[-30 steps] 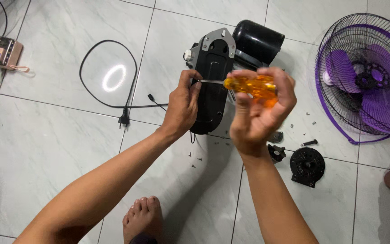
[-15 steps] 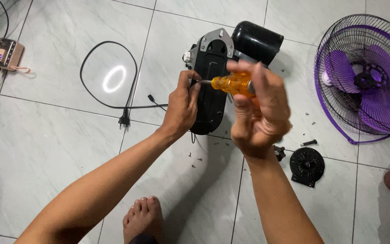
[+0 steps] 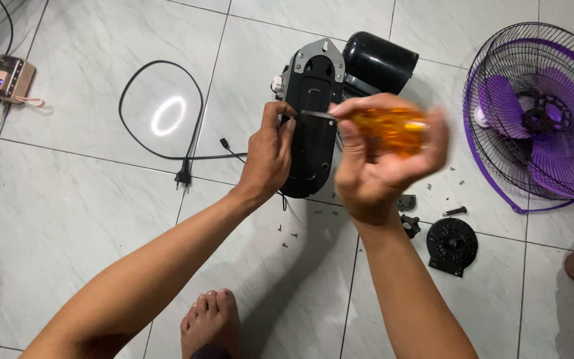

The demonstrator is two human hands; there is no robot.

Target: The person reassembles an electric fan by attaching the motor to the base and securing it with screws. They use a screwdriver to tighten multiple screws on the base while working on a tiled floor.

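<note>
A black fan body (image 3: 310, 143) with a grey metal bracket and a black motor housing (image 3: 380, 63) lies on the tiled floor. My left hand (image 3: 268, 156) grips its left edge, fingertips at the spot where the screwdriver tip meets it. My right hand (image 3: 383, 156) is closed around the orange handle of a screwdriver (image 3: 383, 126), held level over the body with its shaft pointing left. The handle and hand are motion-blurred.
A purple fan blade in its wire guard (image 3: 539, 116) lies at right. A black round part (image 3: 452, 244), a bolt (image 3: 455, 211) and several small screws sit nearby. A black power cord (image 3: 161, 113) loops left. A small device (image 3: 9, 78) is far left. My bare foot (image 3: 210, 322) is below.
My right hand has turned on the screwdriver handle, which shifted slightly right and up. My left hand and the fan body stayed put.
</note>
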